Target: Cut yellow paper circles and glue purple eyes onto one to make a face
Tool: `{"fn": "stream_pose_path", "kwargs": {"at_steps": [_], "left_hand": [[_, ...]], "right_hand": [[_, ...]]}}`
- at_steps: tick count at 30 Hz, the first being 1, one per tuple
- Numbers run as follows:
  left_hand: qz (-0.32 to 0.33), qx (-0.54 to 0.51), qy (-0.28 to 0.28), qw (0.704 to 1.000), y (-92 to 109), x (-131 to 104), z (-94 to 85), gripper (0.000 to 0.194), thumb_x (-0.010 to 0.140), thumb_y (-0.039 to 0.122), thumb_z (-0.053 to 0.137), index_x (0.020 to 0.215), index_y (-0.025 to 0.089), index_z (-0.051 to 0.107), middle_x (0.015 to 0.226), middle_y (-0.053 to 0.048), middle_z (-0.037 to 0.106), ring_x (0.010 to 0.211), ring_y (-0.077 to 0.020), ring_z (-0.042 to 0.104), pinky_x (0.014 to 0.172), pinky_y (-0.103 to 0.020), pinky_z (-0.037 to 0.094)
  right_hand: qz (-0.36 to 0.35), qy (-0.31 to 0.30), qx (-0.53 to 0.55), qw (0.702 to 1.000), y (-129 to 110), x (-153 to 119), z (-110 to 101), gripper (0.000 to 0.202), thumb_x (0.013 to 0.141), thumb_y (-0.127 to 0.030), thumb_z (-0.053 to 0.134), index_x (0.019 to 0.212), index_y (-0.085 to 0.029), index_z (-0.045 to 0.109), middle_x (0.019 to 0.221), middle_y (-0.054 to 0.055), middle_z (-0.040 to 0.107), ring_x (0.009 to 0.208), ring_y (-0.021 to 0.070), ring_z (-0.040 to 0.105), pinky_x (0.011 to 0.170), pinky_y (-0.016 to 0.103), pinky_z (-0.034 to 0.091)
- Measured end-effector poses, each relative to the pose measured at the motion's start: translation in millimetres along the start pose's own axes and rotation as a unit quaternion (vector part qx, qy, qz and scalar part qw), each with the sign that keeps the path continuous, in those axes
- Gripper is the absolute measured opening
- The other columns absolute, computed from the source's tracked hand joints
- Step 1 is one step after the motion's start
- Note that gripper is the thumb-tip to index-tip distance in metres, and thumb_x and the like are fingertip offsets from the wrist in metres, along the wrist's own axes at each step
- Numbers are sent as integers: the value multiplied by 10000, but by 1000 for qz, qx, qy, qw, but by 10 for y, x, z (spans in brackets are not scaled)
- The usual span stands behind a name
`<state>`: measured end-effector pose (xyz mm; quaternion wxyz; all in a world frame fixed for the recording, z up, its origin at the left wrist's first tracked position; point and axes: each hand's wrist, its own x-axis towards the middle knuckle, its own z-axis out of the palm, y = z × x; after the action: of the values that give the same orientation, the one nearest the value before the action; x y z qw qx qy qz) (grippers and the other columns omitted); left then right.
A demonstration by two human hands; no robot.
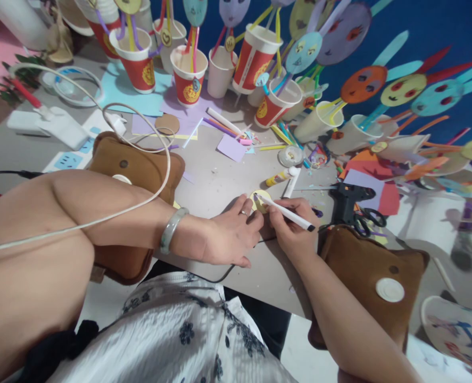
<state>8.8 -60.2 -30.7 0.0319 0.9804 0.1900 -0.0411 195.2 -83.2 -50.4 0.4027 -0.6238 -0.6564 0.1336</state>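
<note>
A small yellow paper disc (258, 201) lies on the grey table, with a dark mark on it. My left hand (233, 230), with a ring and a jade bangle at the wrist, rests flat with fingers spread, its fingertips at the disc's lower left edge. In my right hand (295, 229) is a white marker (289, 214) with a black end, pinched between the fingers, its tip on the disc. Just above the disc lie a yellow glue stick (278, 177) and a white marker piece (292, 183).
Paper cups (190, 77) with paper faces on sticks line the back. A black glue gun (349, 199) and scissors (365, 219) lie right. Brown cushions (373, 282) flank my arms. A white cable (119, 215) crosses my left arm. Purple paper (231, 148) lies further back.
</note>
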Motion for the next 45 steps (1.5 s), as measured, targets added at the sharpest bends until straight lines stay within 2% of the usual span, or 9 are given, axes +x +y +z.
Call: {"fn": "stream_pose_path", "kwargs": {"at_steps": [17, 28, 45], "left_hand": [[-3, -6, -10, 1000, -1, -6, -17, 709, 850, 721, 585, 1287, 174, 699, 1434, -199, 553, 1380, -487, 435, 1196, -639, 178], [0, -8, -18, 1000, -8, -5, -33, 685, 861, 714, 576, 1268, 181, 716, 1440, -193, 547, 1382, -504, 427, 1195, -643, 172], [-1, -1, -10, 1000, -1, 2, -7, 696, 846, 722, 585, 1264, 180, 714, 1449, -203, 542, 1374, -495, 442, 1189, -643, 195]], "right_hand": [[-6, 0, -15, 1000, 18, 11, 16, 116, 865, -331, 669, 852, -217, 657, 740, 17, 724, 620, 176, 664, 600, 309, 522], [-4, -5, -17, 1000, 21, 13, 10, 101, 860, -319, 670, 854, -220, 656, 730, 15, 731, 615, 184, 672, 592, 316, 530], [-6, -4, -21, 1000, -4, 11, 1, 99, 861, -322, 664, 841, -227, 643, 720, 14, 731, 608, 187, 671, 594, 321, 537]]}}
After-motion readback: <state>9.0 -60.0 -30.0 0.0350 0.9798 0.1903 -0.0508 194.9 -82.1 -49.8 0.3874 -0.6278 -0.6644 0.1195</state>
